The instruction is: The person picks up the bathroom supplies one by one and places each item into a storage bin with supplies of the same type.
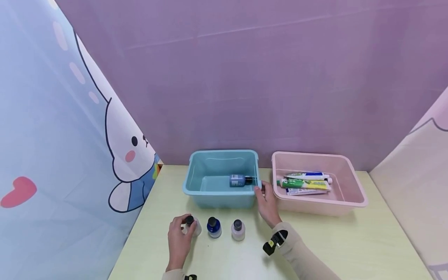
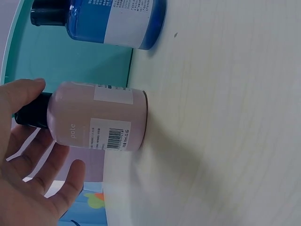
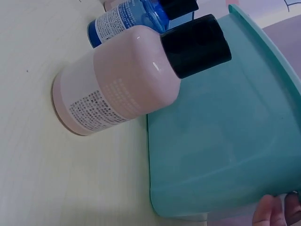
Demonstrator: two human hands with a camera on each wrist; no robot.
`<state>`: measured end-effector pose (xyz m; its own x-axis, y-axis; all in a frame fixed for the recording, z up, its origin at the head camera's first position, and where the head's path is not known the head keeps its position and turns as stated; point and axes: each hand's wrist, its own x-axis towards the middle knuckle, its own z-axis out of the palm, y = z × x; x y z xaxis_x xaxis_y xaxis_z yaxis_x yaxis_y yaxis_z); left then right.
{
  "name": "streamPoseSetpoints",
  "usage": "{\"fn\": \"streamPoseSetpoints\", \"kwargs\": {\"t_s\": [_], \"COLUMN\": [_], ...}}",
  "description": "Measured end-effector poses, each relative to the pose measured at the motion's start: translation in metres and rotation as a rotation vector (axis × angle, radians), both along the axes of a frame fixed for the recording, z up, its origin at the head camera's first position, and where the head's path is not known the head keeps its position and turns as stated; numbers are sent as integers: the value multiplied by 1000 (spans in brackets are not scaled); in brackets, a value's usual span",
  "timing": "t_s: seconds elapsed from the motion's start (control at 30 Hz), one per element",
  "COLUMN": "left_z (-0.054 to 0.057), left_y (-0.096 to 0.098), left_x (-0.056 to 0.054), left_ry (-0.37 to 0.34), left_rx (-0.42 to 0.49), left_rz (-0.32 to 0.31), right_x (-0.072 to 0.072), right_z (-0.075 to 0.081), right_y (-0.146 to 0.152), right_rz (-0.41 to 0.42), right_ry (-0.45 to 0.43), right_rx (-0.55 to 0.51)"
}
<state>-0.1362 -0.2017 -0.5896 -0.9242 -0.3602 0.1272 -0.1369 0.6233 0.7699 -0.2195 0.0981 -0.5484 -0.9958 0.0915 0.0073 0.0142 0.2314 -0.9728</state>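
Note:
My left hand (image 1: 179, 238) holds a pale pink bottle (image 2: 94, 117) by its black cap (image 2: 35, 110), thumb on one side and fingers around the other. The bottle stands upright on the table at the left end of a short row. Beside it stand a blue bottle (image 1: 214, 228) and a second pale pink bottle (image 1: 238, 231), both black-capped. My right hand (image 1: 268, 206) grips the right front corner of the teal bin (image 1: 220, 200), thumb at the rim; in the right wrist view only its fingertips (image 3: 264, 209) show. Inside that bin lies a blue-violet bottle (image 1: 237, 180).
To the right of the teal bin stands a pink bin (image 1: 322, 204) with several toothpaste tubes (image 1: 304, 184) in it. Both bins are near the back edge of the pale wooden table (image 1: 147, 249). Purple cloth (image 1: 245, 77) hangs behind, with printed cloth at either side.

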Motion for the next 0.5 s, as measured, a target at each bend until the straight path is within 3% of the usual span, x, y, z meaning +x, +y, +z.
{"fn": "streamPoseSetpoints", "kwargs": {"t_s": [0.3,0.5], "left_z": [-3,-3], "left_y": [0,0], "left_x": [0,1], "left_ry": [22,24], "left_rx": [-8,-15], "left_rz": [-3,-4], "right_x": [-3,-3], "right_z": [-3,-7], "right_y": [0,0], "right_rz": [8,10], "right_ry": [-8,5], "right_rx": [-118,-119]}}
